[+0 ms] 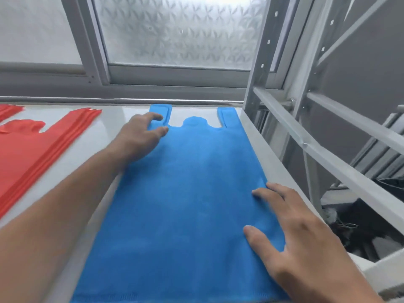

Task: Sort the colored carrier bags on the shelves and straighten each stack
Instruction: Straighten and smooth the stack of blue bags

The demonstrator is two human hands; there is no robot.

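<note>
Blue carrier bags [185, 193] lie stacked on the white shelf [122, 119], right of the red bags [26, 154], both hands pressing flat, left hand [140, 138] near the handle, right hand [293, 237] at the side edge.

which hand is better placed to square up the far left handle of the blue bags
Left, probably. The left hand already lies on the blue bag stack's far left handle; the right hand presses the near right edge.

Storeroom or shop stock area: white metal shelf [258, 136] on perforated steel uprights [265, 51], holding flat stacks of blue carrier bags [185, 193] and red carrier bags [24, 149].
</note>
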